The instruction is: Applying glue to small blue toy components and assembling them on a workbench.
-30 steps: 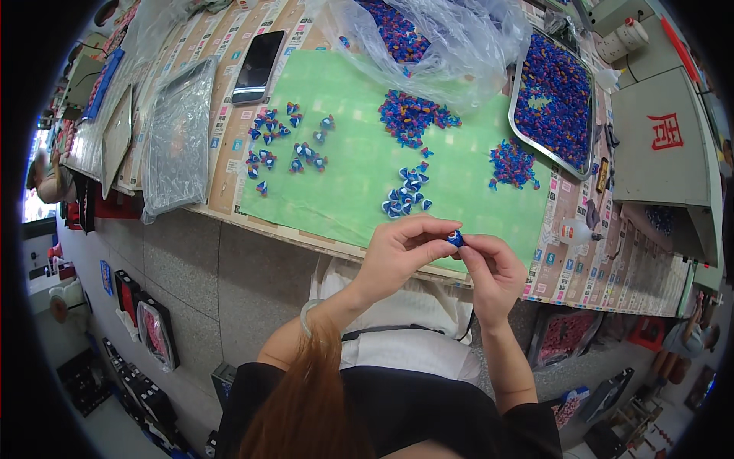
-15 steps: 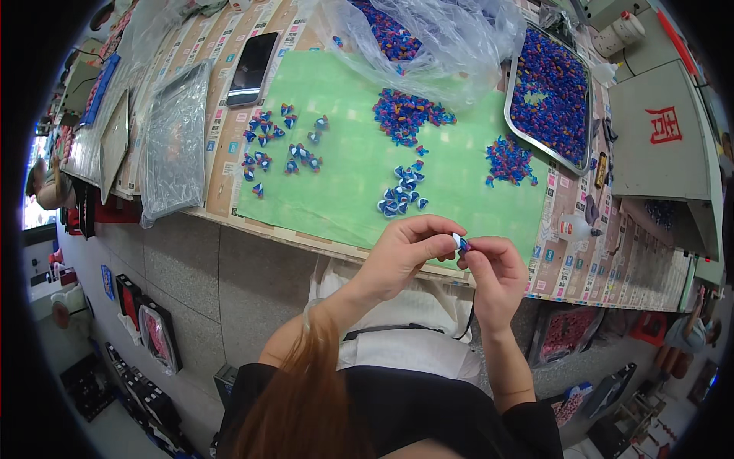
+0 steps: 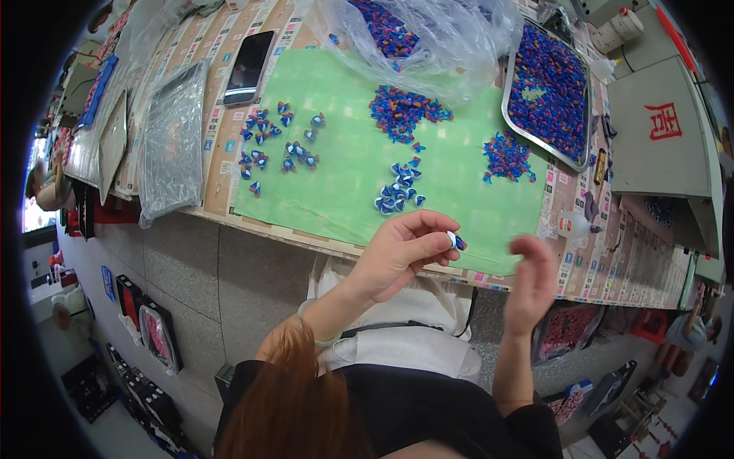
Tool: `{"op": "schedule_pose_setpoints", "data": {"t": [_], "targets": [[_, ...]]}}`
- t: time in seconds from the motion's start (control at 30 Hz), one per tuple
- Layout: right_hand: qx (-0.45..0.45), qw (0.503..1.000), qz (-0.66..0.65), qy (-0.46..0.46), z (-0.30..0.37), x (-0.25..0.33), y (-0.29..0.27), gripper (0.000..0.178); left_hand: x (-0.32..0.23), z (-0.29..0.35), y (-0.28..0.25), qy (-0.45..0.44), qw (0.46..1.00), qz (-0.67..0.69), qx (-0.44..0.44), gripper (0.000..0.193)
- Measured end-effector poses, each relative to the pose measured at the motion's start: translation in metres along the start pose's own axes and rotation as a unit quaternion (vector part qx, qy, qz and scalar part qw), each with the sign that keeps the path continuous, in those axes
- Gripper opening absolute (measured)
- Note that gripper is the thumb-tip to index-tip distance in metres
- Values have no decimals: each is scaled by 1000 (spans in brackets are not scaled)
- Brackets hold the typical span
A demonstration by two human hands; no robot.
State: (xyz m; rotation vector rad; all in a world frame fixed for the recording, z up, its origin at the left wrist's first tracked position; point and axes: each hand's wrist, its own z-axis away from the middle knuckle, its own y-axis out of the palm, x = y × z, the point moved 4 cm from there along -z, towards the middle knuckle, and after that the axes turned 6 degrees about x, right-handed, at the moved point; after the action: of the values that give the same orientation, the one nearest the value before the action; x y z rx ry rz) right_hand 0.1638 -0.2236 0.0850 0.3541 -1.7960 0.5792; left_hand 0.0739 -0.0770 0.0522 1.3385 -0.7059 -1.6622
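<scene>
My left hand [image 3: 401, 249] pinches a small blue and white part [image 3: 455, 242] between thumb and fingertips, just over the near edge of the green mat [image 3: 344, 191]. My right hand [image 3: 531, 279] is blurred, fingers loosely spread, a short way to the right of the part and holding nothing. Small clusters of blue parts lie on the mat: one cluster [image 3: 397, 193] just beyond my left hand, one group [image 3: 277, 145] at the left, one heap [image 3: 405, 111] at the back and one pile [image 3: 506, 159] at the right.
A metal tray [image 3: 552, 84] full of blue and red parts sits at the right. A clear plastic bag [image 3: 428, 38] with more parts lies at the back. A phone [image 3: 246, 67] and an empty foil-lined tray [image 3: 172, 141] lie left of the mat. A grey box [image 3: 665, 138] stands far right.
My hands were together on the small part. Now my right hand has pulled away to the right and down, leaving the part in my left hand.
</scene>
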Motion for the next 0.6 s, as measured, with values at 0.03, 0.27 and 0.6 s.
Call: {"op": "schedule_pose_setpoints", "data": {"t": [0.03, 0.27, 0.6], "targets": [[62, 998, 11, -10, -2, 11, 16, 19, 2, 2, -1, 0, 1000, 0, 0, 15], [91, 996, -16, -13, -5, 17, 40, 15, 3, 4, 4, 37, 999, -25, -15, 17], [102, 994, -10, -32, 2, 17, 42, 14, 1, 8, 4, 40, 993, -110, -19, 14]]}}
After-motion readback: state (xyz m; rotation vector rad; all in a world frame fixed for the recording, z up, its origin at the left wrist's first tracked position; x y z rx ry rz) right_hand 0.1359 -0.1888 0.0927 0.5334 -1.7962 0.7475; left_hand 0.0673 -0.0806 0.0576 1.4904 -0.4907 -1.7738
